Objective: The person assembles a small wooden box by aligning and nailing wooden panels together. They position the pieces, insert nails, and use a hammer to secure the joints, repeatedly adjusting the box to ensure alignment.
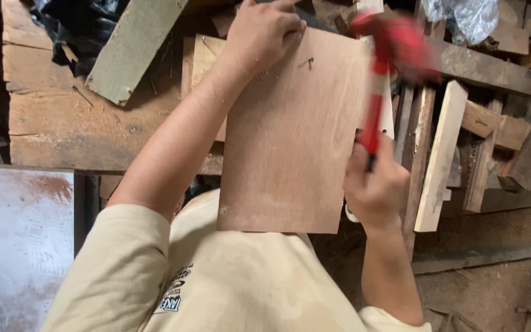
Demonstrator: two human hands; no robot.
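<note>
2 hands at work on 1 thin plywood board (290,141), lying flat across a rough workbench (56,123) and overhanging its near edge towards the body. Left hand (262,31) on the board's far edge, fingers curled down and pressing the sheet in place. Right hand (376,184) just beside the board's right edge, fingers wrapped tight round the lower end of a red hammer (376,104); hammer head raised above the far right corner and smeared by motion blur. 1 small nail (309,61) standing in the board close to the left fingertips, head proud of the surface; leaning or straight, cannot tell.

Looks like the nailing step, mid-blow, with the nail only part driven.

Calls next for a square strike on that nail head, with the left fingers kept clear of the landing spot and the sheet held against sliding. Risk, judged from the short gap: a glancing hit bending the nail or catching a finger.

Round about: loose wood offcuts (440,154) stacked to the right, 1 grey plank (133,43) beyond the left arm.
</note>
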